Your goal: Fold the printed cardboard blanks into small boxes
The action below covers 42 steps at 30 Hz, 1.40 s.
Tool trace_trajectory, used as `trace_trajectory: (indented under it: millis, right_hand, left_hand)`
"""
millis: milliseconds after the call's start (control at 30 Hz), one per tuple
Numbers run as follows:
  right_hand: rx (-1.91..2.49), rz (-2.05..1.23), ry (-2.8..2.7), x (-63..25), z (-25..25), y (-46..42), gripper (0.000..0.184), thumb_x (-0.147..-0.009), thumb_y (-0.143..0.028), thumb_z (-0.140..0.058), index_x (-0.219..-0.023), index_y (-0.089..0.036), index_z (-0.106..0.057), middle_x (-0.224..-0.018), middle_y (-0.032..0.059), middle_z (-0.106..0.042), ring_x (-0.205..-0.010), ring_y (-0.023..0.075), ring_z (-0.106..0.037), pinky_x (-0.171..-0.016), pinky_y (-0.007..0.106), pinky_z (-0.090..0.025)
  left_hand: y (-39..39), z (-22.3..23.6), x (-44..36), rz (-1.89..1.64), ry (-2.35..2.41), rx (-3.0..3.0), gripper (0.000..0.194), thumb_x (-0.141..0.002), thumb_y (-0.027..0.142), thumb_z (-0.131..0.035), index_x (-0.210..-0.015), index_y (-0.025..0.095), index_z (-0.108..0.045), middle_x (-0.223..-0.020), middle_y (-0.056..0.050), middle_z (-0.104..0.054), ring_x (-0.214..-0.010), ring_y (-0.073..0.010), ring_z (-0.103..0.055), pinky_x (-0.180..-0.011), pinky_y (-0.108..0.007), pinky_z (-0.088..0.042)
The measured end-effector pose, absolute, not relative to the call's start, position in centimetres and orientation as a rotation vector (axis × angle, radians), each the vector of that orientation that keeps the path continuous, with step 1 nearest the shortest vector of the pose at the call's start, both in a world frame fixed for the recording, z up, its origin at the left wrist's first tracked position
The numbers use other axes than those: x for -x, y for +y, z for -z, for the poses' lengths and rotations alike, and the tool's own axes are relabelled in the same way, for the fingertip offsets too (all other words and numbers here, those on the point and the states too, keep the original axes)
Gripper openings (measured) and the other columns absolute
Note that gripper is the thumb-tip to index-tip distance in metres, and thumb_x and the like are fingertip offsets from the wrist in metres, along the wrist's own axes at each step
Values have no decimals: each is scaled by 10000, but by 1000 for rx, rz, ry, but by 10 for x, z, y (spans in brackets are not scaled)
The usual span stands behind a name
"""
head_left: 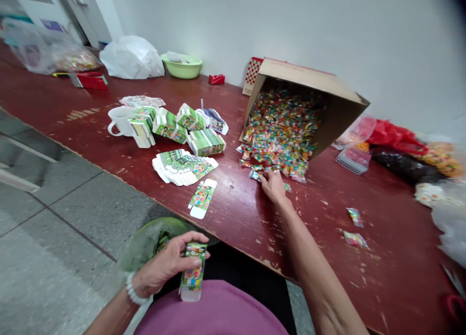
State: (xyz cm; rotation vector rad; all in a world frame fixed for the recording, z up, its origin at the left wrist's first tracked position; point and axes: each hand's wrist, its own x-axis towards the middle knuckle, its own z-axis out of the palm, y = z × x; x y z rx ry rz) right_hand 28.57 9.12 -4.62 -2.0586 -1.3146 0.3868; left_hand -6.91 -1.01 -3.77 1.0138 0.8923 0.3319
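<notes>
My left hand (168,263) is closed around a small green printed carton (192,273), held upright over my lap. My right hand (272,184) reaches across the red table (236,213) and rests, fingers curled, on wrapped candies (280,131) at the mouth of a tipped cardboard box (320,90); whether it grips one I cannot tell. A flat unfolded carton (202,198) lies near the table edge, beside a fanned stack of flat cartons (182,166). Several folded cartons (174,124) are heaped behind it.
A white mug (120,120) stands left of the folded cartons. Plastic bags (133,57), a green bowl (182,65) and a red item (216,79) line the wall. Bags of sweets (407,155) crowd the right end. Two loose candies (355,227) lie on the table. A green basin (160,235) sits below.
</notes>
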Motion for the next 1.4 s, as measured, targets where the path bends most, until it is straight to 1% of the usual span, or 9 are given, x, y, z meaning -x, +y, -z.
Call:
trace_trajectory:
  millis: [133,333,533,733,833,1067,1167,1300,1400]
  right_hand:
    - [2094,-437,-1337,-286,53,94,187,-732,-355,-744,-803,-196,-675,-1027,111,-627,-1022,288,-585,-862,373,-429]
    - [1934,-593,-1323,-279,52,79,209,-712,-376,-731,-795,-216,-626,-743,6,-636,-747,191,-583,-687,282,-420]
    - [1588,-969,-1325,-228,25,27,357,-780,-522,-656,-873,-179,-627,-695,2,-637,-582,135,-560,-559,250,-458]
    - [1244,-1428,-1432,-188,-11,-23,179,-871,-358,-645,-948,-198,-669,-853,14,-686,-730,140,-617,-662,255,-503]
    - [1222,-1409,-1585,-184,-17,-27,126,-898,-295,-602,-954,-204,-670,-897,17,-695,-815,156,-633,-734,275,-510]
    - [1339,-1038,-1729,-164,-16,-19,128,-840,-171,-630,-963,-204,-628,-768,-15,-683,-654,133,-618,-614,240,-466]
    - [1379,-822,-1806,-158,-17,-20,51,-860,-186,-620,-898,-207,-646,-751,-1,-685,-660,148,-620,-635,263,-465]
    - [1332,-556,-1880,-157,-15,-27,125,-919,-224,-564,-910,-227,-688,-883,56,-675,-836,203,-615,-784,345,-484]
    - [1284,-554,-1925,-156,-9,-36,154,-914,-219,-565,-958,-243,-710,-1042,88,-615,-965,234,-587,-841,393,-491]
  left_hand:
    - [7,46,113,-85,980,-1247,430,-674,376,-790,-1032,187,-642,-788,12,-653,-733,-165,-588,-655,-246,-434]
    - [31,37,143,146,907,-1432,439,-626,378,-826,-1004,205,-686,-971,-13,-681,-883,-202,-610,-745,-251,-465]
    - [30,17,110,-342,1000,-1209,347,-722,364,-783,-921,188,-561,-864,-8,-657,-714,-133,-589,-567,-187,-412]
    - [17,5,68,-576,882,-1086,316,-711,232,-804,-881,184,-542,-895,-2,-653,-735,-109,-599,-638,-195,-470]
    - [10,3,59,-527,855,-1069,343,-692,242,-822,-865,183,-532,-855,4,-652,-692,-108,-601,-575,-185,-460]
    - [-12,10,37,-410,735,-919,484,-637,236,-858,-1038,164,-596,-852,-4,-637,-648,-98,-596,-562,-190,-464]
    - [-15,15,32,-444,666,-863,462,-702,323,-826,-1069,142,-613,-844,-26,-645,-613,-92,-594,-549,-189,-441]
    - [-14,17,32,-502,652,-840,472,-777,358,-772,-1173,187,-579,-927,-46,-666,-649,-120,-648,-603,-223,-471]
    - [-13,16,31,-533,663,-835,478,-775,348,-775,-1183,198,-576,-841,-13,-642,-597,-112,-626,-567,-218,-467]
